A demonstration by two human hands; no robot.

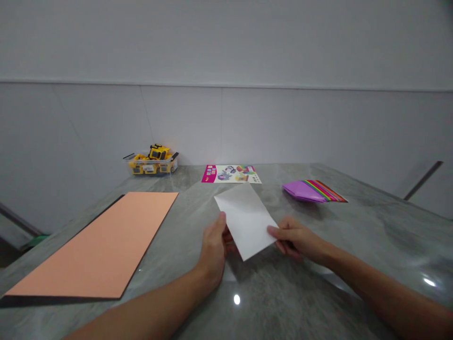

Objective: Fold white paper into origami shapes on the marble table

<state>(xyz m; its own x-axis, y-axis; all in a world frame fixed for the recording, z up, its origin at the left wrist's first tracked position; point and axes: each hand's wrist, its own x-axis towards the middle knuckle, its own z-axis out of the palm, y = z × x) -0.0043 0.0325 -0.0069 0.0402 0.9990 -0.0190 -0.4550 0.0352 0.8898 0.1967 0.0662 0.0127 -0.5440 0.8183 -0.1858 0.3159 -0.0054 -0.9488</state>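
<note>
A sheet of white paper [247, 219] is held tilted above the grey table, its far corner turned a little left. My left hand [214, 248] grips its left edge, thumb up along the side and the other fingers partly hidden beneath. At the near right corner, my right hand [295, 238] pinches the sheet between thumb and fingers. Both hands are closed on this same paper. The printing, if any, on its underside is hidden.
An orange board [102, 241] lies at the left. Behind stands a clear plastic box [150, 166] of yellow toy vehicles. A colourful printed booklet [231, 174] lies at the back. Purple and rainbow-striped paper [311, 191] rests at right. The marbled table [354, 274] reflects lights.
</note>
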